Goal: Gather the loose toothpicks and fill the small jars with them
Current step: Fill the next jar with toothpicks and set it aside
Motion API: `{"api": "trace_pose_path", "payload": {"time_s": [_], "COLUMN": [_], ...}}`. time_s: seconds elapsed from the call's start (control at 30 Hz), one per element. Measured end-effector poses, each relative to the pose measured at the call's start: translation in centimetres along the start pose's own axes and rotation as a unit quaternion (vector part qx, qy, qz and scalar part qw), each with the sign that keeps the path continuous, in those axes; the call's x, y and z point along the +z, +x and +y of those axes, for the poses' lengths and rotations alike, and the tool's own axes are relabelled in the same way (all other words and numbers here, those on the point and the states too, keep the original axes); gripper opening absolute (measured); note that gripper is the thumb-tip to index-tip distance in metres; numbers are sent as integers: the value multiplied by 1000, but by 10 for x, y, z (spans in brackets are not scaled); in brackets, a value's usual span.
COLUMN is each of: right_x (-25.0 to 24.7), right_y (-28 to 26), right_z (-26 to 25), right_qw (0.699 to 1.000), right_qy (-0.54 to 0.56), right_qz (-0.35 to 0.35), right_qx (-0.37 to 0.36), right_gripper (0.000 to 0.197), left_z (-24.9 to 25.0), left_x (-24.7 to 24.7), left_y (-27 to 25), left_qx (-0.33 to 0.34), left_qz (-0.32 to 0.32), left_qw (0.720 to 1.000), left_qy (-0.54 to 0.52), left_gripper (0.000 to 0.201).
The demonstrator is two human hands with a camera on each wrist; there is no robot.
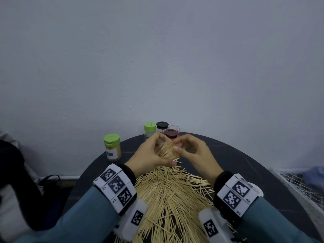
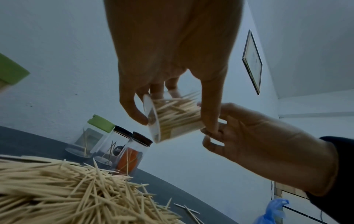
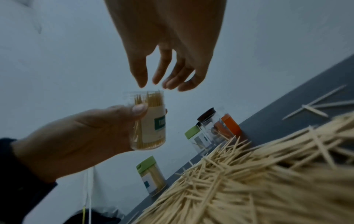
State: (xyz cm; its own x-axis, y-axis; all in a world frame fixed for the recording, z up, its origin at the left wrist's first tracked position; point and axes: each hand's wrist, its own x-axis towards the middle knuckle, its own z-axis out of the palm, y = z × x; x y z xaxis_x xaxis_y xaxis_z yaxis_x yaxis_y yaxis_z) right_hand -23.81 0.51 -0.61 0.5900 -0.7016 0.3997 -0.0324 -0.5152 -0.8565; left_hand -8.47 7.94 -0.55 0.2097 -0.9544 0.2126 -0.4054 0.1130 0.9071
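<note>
A clear jar (image 3: pixel 148 121), open-topped and packed with toothpicks, is raised above the dark counter (image 1: pixel 236 155), gripped by the left hand (image 1: pixel 150 153). The right hand (image 1: pixel 194 151) hovers at its mouth, fingers loosely bent, apparently holding nothing. Below lies a big heap of loose toothpicks (image 1: pixel 171 195). A green-lidded jar (image 1: pixel 112 149) stands to the left; three more jars (image 1: pixel 162 129) cluster at the counter's far edge.
</note>
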Motion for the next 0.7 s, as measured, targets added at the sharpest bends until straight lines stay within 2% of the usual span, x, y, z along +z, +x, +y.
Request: {"api": "trace_pose_path", "payload": {"time_s": [0.07,0.23,0.53,0.63,0.7], "right_x": [1,-1,-10,-16,-20], "right_y": [-1,-1,2,6,10], "right_z": [-2,-3,-2,-8,-9], "right_qw": [998,991,964,958,949], "right_qy": [-50,-125,-252,-261,-294], "right_qz": [-19,13,-39,-77,-64], "right_qx": [-17,-44,-74,-90,-89], "right_gripper": [9,8,7,15,20], "left_z": [-1,-1,-4,-6,-7], "left_x": [-2,-1,1,-2,-5], "left_y": [0,1,2,3,4], "left_qx": [10,12,10,4,2], "left_qz": [14,2,-22,-10,-2], "left_qw": [1000,1000,1000,1000,1000], "left_qy": [11,22,11,15,17], "left_gripper": [62,60,61,60,58]}}
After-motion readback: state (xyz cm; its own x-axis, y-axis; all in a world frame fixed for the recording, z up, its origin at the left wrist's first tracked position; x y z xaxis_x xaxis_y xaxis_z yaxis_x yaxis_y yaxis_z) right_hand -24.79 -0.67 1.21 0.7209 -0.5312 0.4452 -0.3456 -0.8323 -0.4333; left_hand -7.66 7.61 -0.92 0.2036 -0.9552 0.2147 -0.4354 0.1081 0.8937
